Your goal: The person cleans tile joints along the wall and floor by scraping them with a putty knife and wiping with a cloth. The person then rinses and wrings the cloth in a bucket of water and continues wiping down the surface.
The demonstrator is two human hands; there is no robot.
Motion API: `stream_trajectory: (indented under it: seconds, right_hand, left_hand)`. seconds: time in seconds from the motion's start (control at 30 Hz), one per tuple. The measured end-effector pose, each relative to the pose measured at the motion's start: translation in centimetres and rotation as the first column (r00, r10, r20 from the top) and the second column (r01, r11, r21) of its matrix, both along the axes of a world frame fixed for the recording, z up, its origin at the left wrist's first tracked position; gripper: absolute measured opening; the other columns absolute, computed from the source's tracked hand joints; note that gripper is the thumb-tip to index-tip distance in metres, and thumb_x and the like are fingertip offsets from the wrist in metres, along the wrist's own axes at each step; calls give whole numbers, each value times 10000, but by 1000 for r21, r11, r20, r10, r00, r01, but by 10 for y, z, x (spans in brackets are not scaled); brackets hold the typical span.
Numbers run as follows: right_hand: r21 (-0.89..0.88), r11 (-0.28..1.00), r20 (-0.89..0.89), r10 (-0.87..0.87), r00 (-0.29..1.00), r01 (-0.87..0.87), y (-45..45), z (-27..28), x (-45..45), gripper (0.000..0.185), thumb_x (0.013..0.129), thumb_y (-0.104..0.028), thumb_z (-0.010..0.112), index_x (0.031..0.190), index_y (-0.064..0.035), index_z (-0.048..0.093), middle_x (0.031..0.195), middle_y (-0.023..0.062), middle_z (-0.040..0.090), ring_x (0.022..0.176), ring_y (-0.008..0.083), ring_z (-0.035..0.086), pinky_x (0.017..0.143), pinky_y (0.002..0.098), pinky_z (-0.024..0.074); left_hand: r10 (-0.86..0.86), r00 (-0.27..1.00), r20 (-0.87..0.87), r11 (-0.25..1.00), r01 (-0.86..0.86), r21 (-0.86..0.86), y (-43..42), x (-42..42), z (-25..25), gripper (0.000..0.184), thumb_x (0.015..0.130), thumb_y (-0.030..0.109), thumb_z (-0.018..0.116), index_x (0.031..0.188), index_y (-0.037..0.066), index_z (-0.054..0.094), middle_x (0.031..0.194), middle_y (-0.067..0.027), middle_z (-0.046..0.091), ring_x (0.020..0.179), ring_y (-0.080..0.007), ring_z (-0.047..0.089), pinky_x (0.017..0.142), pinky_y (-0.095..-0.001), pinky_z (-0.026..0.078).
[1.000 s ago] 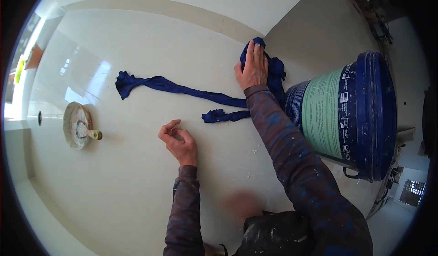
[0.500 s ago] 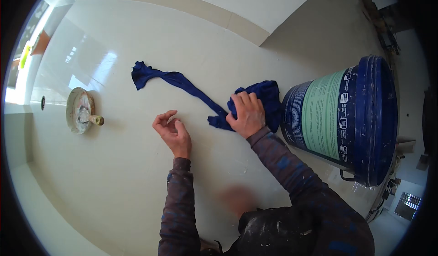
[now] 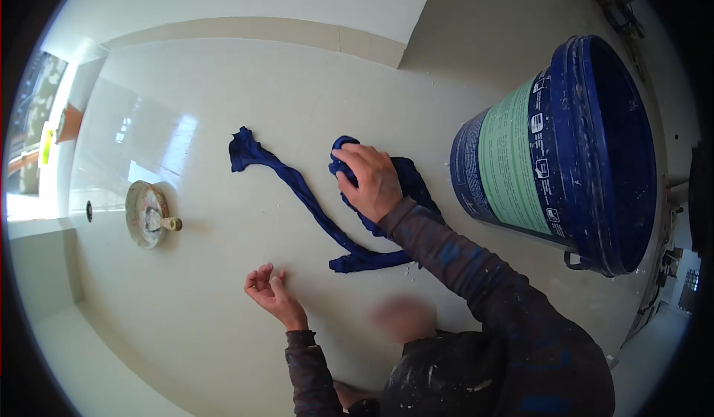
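Note:
A dark blue cloth (image 3: 306,194) lies on the pale tiled floor, with one long twisted strip reaching to the left and a shorter end below. My right hand (image 3: 372,181) has its fingers curled over the bunched part of this cloth, pressing it against the floor. Lower and to the left, my left hand (image 3: 275,295) hovers with loosely bent fingers, spread a little, and touches nothing. The cloth's right part is partly hidden under my right forearm.
A large blue bucket (image 3: 518,160) with a green label is at the right. At the left are a round dish (image 3: 136,216) with a short-handled tool (image 3: 171,224) in it and a small dark floor hole (image 3: 89,211). A wall skirting (image 3: 260,29) runs along the top.
My right hand has moved down from near the wall corner, then left, dragging the bunched cloth away from the bucket. My left hand sits lower in view. The view itself has shifted.

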State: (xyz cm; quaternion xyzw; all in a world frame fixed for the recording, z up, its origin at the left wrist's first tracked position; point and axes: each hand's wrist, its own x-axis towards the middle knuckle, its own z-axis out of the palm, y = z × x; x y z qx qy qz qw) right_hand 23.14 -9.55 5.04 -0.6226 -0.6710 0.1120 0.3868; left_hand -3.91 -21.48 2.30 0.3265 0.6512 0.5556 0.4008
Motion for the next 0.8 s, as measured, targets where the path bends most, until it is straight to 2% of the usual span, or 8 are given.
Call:
stream_trajectory:
  seconds: [0.03, 0.1, 0.3, 0.4, 0.53, 0.63, 0.77, 0.8]
  right_hand:
    - [16, 1000, -11, 18, 1000, -18, 15, 7, -3, 456, 823, -115, 789, 1257, -44, 669, 1198, 147, 686, 1107, 320, 661, 1008, 454, 493]
    - [55, 988, 351, -152, 924, 141, 37, 22, -17, 427, 810, -191, 825, 1183, -46, 676, 1189, 156, 677, 1116, 302, 655, 997, 452, 466]
    - [-407, 903, 401, 312, 861, -138, 63, 72, -136, 349, 837, -348, 798, 1009, -79, 656, 965, 82, 723, 948, 265, 689, 886, 435, 486]
    - [-331, 870, 323, 469, 822, -367, 66, 73, -201, 344, 853, -370, 786, 1022, -92, 671, 869, 45, 725, 881, 244, 693, 821, 431, 516]
    - [79, 852, 275, 481, 833, -518, 104, 59, -300, 375, 927, -371, 719, 1177, -100, 649, 1118, 135, 703, 1059, 265, 699, 842, 437, 549]
    - [-186, 833, 265, 554, 789, -522, 136, -17, -373, 354, 990, -348, 635, 1249, -106, 624, 1195, 152, 662, 1135, 291, 678, 871, 450, 558]
    - [-128, 824, 220, 567, 794, -552, 135, -23, -357, 349, 1018, -343, 545, 1211, -86, 681, 1140, 132, 723, 971, 288, 718, 839, 419, 556]
    - [-182, 827, -34, 536, 844, -533, 134, -12, -339, 346, 1029, -319, 514, 1196, -65, 679, 1053, 123, 729, 907, 260, 715, 807, 404, 556]
  left_hand:
    - [-7, 1000, 0, 1000, 7, 7, 0, -1, 0, 405, 992, 20, 526, 1374, 80, 407, 1295, -92, 591, 1199, -189, 574, 984, -378, 515]
    - [-7, 1000, -13, 1000, 7, -5, -1, 3, 5, 395, 990, 11, 527, 1363, 80, 415, 1287, -90, 596, 1195, -191, 579, 978, -376, 517]
    - [125, 988, -85, 992, -124, 19, 0, 3, 29, 356, 984, -11, 511, 1322, 76, 442, 1252, -91, 622, 1124, -194, 614, 926, -353, 530]
    - [161, 985, -63, 987, -162, 1, 0, 2, 36, 351, 983, -12, 508, 1317, 72, 443, 1246, -93, 629, 1107, -189, 619, 913, -350, 533]
    - [226, 971, -80, 972, -230, -42, -12, -3, 39, 349, 979, -18, 500, 1313, 70, 443, 1242, -91, 630, 1096, -182, 620, 905, -341, 531]
    - [254, 962, -101, 965, -260, -46, -16, -4, 48, 352, 978, -23, 489, 1314, 72, 439, 1243, -96, 627, 1095, -183, 619, 903, -338, 527]
    - [342, 936, -84, 937, -346, -38, -21, -9, 62, 355, 979, -22, 483, 1317, 74, 435, 1244, -102, 624, 1090, -176, 619, 899, -335, 520]
    - [363, 929, -71, 930, -367, -38, -22, -8, 61, 352, 980, -19, 485, 1316, 75, 439, 1243, -98, 626, 1086, -173, 620, 895, -333, 518]
